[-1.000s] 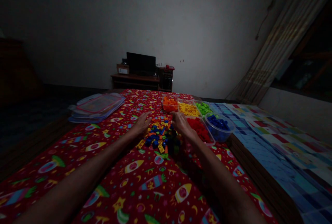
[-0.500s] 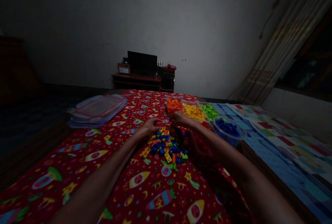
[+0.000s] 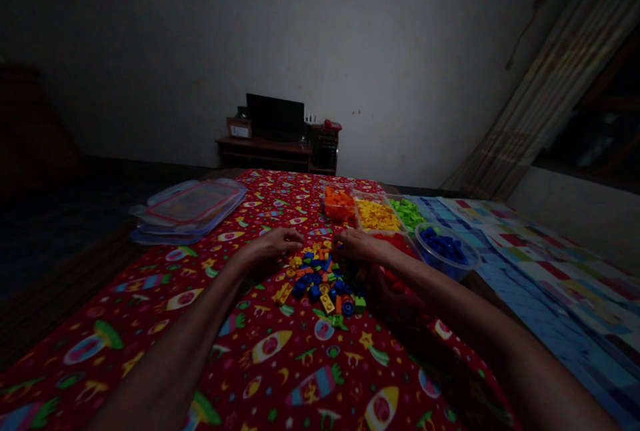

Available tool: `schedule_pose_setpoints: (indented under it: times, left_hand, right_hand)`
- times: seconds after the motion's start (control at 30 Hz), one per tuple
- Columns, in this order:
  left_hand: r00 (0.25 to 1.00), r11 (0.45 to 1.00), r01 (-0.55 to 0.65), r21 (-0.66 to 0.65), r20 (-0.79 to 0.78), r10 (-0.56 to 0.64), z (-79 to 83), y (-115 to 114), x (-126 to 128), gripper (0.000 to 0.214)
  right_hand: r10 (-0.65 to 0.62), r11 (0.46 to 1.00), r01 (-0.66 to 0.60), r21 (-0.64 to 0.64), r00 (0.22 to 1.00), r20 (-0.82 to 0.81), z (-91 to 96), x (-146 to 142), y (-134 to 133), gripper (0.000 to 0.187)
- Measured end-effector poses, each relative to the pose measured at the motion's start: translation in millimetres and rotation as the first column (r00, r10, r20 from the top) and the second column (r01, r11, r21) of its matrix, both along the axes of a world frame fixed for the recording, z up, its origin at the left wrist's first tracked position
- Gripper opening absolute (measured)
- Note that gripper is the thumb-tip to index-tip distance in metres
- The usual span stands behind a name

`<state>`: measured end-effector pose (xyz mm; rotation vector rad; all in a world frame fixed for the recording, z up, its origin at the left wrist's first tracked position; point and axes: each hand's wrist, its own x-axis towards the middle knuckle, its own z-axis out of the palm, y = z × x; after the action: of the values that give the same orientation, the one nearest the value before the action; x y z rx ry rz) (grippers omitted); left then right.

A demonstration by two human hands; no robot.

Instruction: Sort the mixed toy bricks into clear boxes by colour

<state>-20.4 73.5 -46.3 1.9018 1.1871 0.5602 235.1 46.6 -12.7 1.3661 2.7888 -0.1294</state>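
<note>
A mixed pile of toy building bricks (image 3: pixel 320 278) in blue, yellow, orange and green lies on a red patterned cloth (image 3: pixel 270 384). My left hand (image 3: pixel 279 243) hovers just beyond the pile's left edge, fingers loosely bent and apart, with nothing visible in it. At the pile's far right side, my right hand (image 3: pixel 357 245) points down with its fingers drawn together. Whatever its fingertips hold is too small and dark to make out. Behind the right forearm, a container of red bricks (image 3: pixel 400 242) is partly hidden.
Beyond my right hand stand containers of orange bricks (image 3: pixel 339 203), yellow bricks (image 3: pixel 377 216) and green bricks (image 3: pixel 407 213). A round tub (image 3: pixel 470 264) of blue bricks sits at the right edge. Stacked clear lids (image 3: pixel 190 208) lie on the left. A monitor (image 3: pixel 275 118) stands against the wall.
My left hand has moved left, away from the pile. My right hand has come slightly lower and to the right, near the pile's far side. The view has shifted a little.
</note>
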Motion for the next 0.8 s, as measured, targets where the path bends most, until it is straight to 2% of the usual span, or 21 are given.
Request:
schedule_pose_setpoints:
  times: [0.1,0.2,0.3,0.43,0.53,0.63,0.7,0.8]
  left_hand:
    - [0.993,0.998,0.055,-0.038,-0.101,-0.059,8.2,-3.9,-4.9,0.041]
    - [0.977,0.998,0.023,-0.054,-0.211,-0.034,11.8,-8.3,-1.8,0.035]
    - [0.968,0.999,-0.011,-0.044,-0.25,-0.001,9.2,-8.8,5.3,0.028]
    - [0.96,0.999,-0.028,0.015,-0.279,0.032,4.2,-6.0,11.5,0.024]
    - [0.952,0.998,-0.032,0.048,-0.302,0.046,4.1,-6.5,13.8,0.019]
    - [0.958,0.996,-0.047,0.081,-0.279,0.068,6.9,-10.7,14.6,0.017]
    - [0.966,0.994,-0.052,0.091,-0.249,0.073,8.9,-13.3,13.3,0.018]
    - [0.979,0.996,-0.035,0.084,-0.197,0.051,8.8,-12.3,7.8,0.018]
  right_hand:
    - [-0.025,0.999,0.024,-0.036,0.999,-0.031,-3.6,-6.4,3.9,0.022]
    - [-0.072,0.997,0.07,-0.046,0.996,-0.048,-6.3,-13.7,3.0,0.023]
    - [-0.118,0.992,0.115,-0.055,0.992,-0.038,-6.1,-16.6,-0.8,0.026]
    - [-0.181,0.981,0.187,0.058,0.979,-0.094,2.7,-16.5,-7.9,0.04]
    - [-0.073,0.992,0.079,0.094,0.995,-0.072,11.4,-22.2,-12.4,0.033]
    - [0.04,0.999,-0.038,-0.02,0.996,0.08,16.9,-31.9,-14.8,0.022]
    - [0.057,0.998,-0.051,-0.045,0.988,0.143,18.6,-36.6,-15.7,0.022]
    - [0.015,0.999,-0.02,0.03,0.987,0.159,18.9,-38.7,-16.6,0.025]
